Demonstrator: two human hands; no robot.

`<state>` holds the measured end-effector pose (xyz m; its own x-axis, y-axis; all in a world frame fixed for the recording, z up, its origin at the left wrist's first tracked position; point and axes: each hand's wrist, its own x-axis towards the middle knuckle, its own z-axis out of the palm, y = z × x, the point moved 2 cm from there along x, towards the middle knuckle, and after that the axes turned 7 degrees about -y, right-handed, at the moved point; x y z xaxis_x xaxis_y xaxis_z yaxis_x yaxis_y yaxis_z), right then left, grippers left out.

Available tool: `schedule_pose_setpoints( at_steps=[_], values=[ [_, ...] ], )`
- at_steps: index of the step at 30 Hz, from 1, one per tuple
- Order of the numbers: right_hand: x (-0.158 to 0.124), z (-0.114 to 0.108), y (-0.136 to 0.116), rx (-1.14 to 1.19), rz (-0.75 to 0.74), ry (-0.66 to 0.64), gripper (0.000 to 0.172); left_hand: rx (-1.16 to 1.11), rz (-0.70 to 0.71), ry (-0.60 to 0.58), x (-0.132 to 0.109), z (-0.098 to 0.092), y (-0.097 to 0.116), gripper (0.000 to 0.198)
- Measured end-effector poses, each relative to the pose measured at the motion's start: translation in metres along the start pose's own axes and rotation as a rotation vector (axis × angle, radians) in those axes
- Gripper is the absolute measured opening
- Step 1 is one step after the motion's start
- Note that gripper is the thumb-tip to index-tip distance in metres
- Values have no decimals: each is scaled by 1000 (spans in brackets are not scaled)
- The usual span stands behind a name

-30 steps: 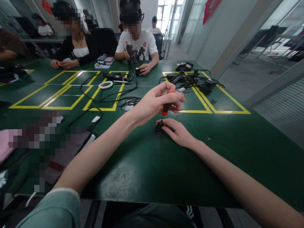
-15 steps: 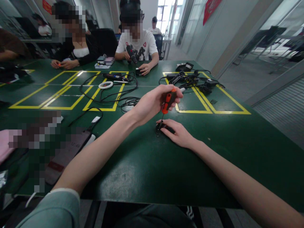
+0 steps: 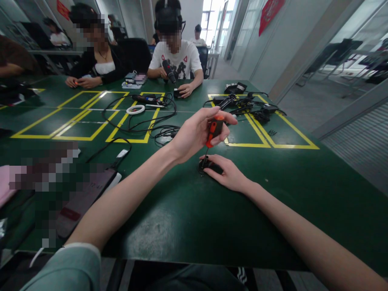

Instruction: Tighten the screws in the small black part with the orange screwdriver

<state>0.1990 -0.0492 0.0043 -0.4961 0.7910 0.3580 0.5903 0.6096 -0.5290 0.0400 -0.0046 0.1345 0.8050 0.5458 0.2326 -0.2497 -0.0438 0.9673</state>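
My left hand [image 3: 198, 131] is closed around the red and black handle of a screwdriver [image 3: 214, 131], its forefinger stretched past the handle's top. The thin shaft points down to a small black part [image 3: 214, 165] on the green table. My right hand [image 3: 230, 173] pinches that part between thumb and fingers and presses it against the tabletop. Part of it is covered by my fingers, so its exact kind cannot be made out. A round dark end of the part shows at the shaft's tip.
Yellow tape [image 3: 248, 144] marks rectangles on the table [image 3: 182, 226]. Black cables and devices [image 3: 242, 103] lie at the back right. More cable and a white ring [image 3: 136, 109] are left of centre. A phone [image 3: 87, 194] lies left. Across the table, a person holds a power drill [image 3: 169, 70].
The fingers of my left hand have shifted on the screwdriver handle, with the forefinger now reaching further right. The handle has tilted slightly and sits a little lower. My right hand keeps its hold.
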Motion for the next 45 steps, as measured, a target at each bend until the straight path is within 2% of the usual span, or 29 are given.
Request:
schedule_pose_setpoints(
  at_steps=[2, 8, 14, 18, 24, 27, 30, 33, 36, 41, 43, 45],
  values=[
    [0, -1, -1, -6, -2, 0, 27, -7, -10, -13, 0, -1, 0, 36],
    [1, -3, -7, -33, -27, -10, 23, -88, -7, -5, 2, 4, -6, 19],
    [0, -3, -8, -105, -54, -15, 17, -60, 61, -60, 0, 11, -8, 32],
    [-2, -2, -6, -118, -53, 0, 19, 141, 170, 77, -2, 9, -6, 37],
    [-3, -2, -5, -109, -44, -2, 21, 704, 366, 386, -4, 6, -2, 35],
    [-3, -2, -5, -99, -42, -7, 22, 921, 440, 462, -5, 3, -1, 26],
    [-2, -2, -5, -92, -30, -20, 24, 1038, 450, 481, -5, -2, -2, 18],
    [-2, -3, -5, -81, -21, -34, 25, 1098, 430, 474, -5, -6, -3, 18],
    [-2, -3, -5, -76, -18, -34, 25, 1199, 421, 428, -5, -8, -1, 25],
    [-1, -3, -4, -101, -29, -22, 24, 1466, 344, 104, -7, -3, 5, 18],
    [-1, -3, -4, -108, -33, -10, 21, 1503, 326, 18, -9, -1, 9, 18],
    [-1, -3, -4, -112, -41, 0, 16, 1475, 329, -39, -12, -1, 14, 27]
  ],
)
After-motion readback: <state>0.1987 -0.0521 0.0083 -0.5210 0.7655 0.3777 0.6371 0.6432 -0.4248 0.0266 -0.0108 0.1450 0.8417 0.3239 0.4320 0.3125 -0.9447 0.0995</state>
